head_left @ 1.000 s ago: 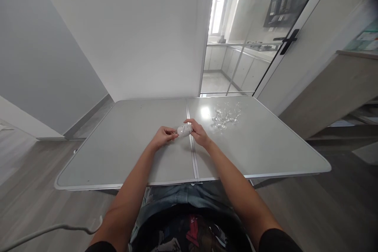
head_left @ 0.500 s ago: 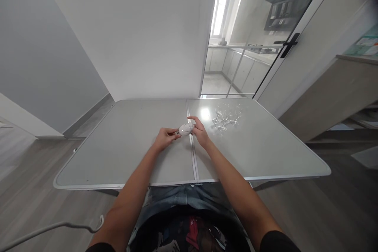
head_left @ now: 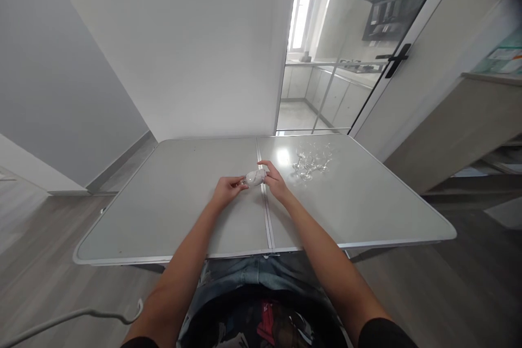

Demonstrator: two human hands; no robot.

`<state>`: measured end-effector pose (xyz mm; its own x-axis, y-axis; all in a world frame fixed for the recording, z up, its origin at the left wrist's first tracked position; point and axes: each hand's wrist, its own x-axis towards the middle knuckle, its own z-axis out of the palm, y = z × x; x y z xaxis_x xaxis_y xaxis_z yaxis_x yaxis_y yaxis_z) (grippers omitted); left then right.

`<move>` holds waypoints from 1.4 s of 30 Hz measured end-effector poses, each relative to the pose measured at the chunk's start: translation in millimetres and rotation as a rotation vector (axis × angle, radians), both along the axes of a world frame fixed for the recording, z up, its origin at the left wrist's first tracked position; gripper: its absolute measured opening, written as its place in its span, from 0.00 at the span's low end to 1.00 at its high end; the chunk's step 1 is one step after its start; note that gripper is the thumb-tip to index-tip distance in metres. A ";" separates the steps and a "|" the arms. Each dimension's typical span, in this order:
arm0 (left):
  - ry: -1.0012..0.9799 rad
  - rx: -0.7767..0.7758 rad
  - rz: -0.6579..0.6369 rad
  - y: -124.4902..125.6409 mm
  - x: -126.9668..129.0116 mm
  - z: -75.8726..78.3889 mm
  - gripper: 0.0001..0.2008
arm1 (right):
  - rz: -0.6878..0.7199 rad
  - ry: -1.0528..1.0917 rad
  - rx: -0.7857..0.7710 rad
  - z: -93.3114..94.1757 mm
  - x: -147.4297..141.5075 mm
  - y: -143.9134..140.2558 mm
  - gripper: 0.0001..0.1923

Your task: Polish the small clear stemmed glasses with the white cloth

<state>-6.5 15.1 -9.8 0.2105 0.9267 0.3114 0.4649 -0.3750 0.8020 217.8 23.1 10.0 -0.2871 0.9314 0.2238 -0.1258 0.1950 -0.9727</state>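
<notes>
Clear glass, wrapped in something white: that's the small rounded object (head_left: 255,176) you hold between both hands, just above the grey folding desk (head_left: 171,201) near its centre seam (head_left: 265,212). Your left hand (head_left: 227,189) has its grip pinched shut on the near-left end; your right hand (head_left: 276,181) closes fingers around the far-right end. Step in hand looks like wrapping or wiping one piece, both hands working it. Judgement only: the next move calls for steady support from one hand while the other turns or folds, gentle pressure since it seems fragile.

A cluster of clear stemmed glass pieces (head_left: 310,162) sits on the desk to your right, near but apart from the right hand.

Hard to make out: what the held object really is, whether the white is cloth, paper or print. The glass cluster is tiny and glare-washed, count unclear. Your fingertips are partly hidden behind the object. A white cable (head_left: 69,318) on the floor runs out of view at the lower left.
</notes>
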 end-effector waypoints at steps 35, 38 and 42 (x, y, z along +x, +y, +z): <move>0.621 0.672 0.058 0.0 0.6 -4.7 0.13 | 0.110 0.276 -0.351 0.9 3.1 0.9 0.25; 0.571 0.643 0.062 0.0 0.5 -5.8 0.13 | 0.042 0.330 -0.371 -3.6 0.3 3.7 0.24; 0.518 0.637 0.101 1.9 1.1 -10.4 0.15 | -0.033 0.355 -0.323 -5.0 -1.1 4.6 0.23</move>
